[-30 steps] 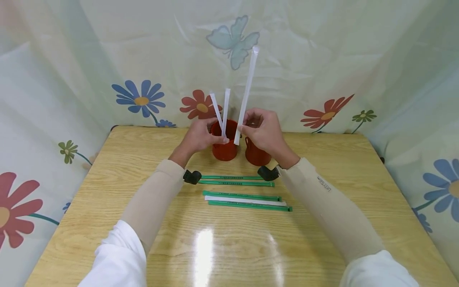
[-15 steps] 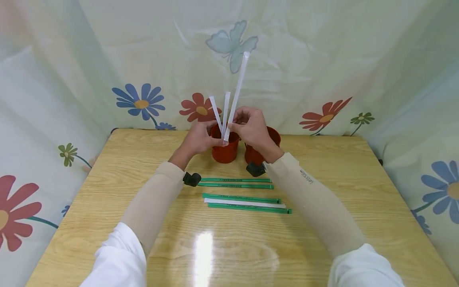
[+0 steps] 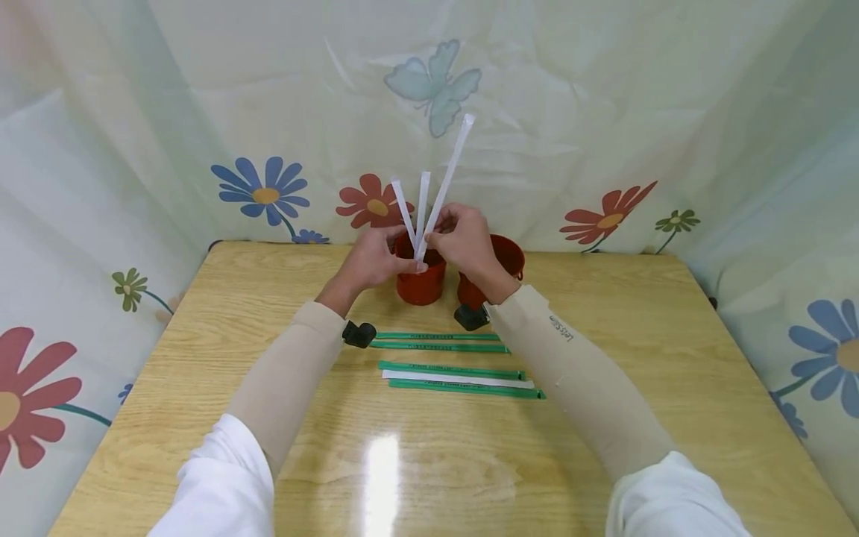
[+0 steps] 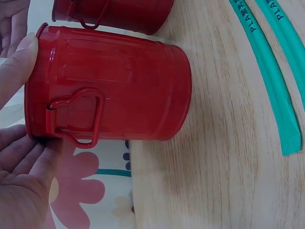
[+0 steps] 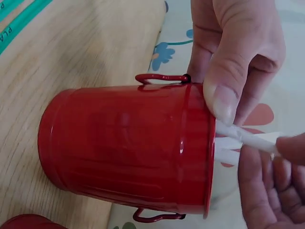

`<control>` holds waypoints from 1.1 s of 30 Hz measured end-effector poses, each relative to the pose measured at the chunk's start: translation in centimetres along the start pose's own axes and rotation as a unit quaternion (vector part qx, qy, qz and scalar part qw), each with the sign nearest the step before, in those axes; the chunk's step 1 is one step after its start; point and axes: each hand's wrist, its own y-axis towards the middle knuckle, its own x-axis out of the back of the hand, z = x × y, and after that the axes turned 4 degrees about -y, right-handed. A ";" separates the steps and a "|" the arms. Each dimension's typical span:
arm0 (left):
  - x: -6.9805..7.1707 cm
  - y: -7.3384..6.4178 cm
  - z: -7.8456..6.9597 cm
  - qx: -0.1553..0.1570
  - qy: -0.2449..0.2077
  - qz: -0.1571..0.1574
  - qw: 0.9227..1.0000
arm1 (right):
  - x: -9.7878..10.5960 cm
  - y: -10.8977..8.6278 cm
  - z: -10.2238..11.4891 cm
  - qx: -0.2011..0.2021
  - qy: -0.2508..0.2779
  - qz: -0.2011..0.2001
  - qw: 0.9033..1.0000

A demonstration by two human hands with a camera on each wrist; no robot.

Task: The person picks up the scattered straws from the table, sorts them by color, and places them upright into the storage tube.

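Observation:
My left hand [image 3: 370, 257] grips a small red metal bucket [image 3: 420, 287] by its rim, thumb on the near side and fingers on the far side. Two white paper-wrapped straws [image 3: 423, 201] stand in that bucket and lean apart. A third white wrapped straw [image 3: 448, 171] slants up to the right, pinched by my right hand [image 3: 466, 239] near its lower end. In the right wrist view this straw [image 5: 259, 142] enters the bucket mouth [image 5: 209, 143] beside the left thumb; its bottom end is hidden inside. Wire handles [image 4: 78, 117] hang on the bucket's sides.
A second red bucket [image 3: 511, 257] stands just right of the first, partly covered by my right hand. Several green wrapped straws [image 3: 436, 347] and one white straw [image 3: 456, 380] lie crosswise on the wooden table [image 3: 282, 462]. A flowered curtain [image 3: 537, 149] hangs behind.
My right hand has moved left from beside the bucket to over its mouth, and the straw it pinches has come down into it. The left hand stays on the rim.

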 end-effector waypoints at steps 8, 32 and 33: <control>0.2 0.4 -0.3 -0.004 0.002 -0.004 1.000 | 1.0 -0.6 0.9 -0.064 -0.047 0.011 0.997; 0.0 -0.1 -0.1 0.036 -0.004 0.004 0.999 | 3.2 -7.7 -1.2 0.029 -0.069 0.257 0.963; 0.0 -0.2 -0.1 0.038 -0.003 0.005 0.999 | 3.2 -8.1 -1.5 0.049 -0.096 0.272 0.956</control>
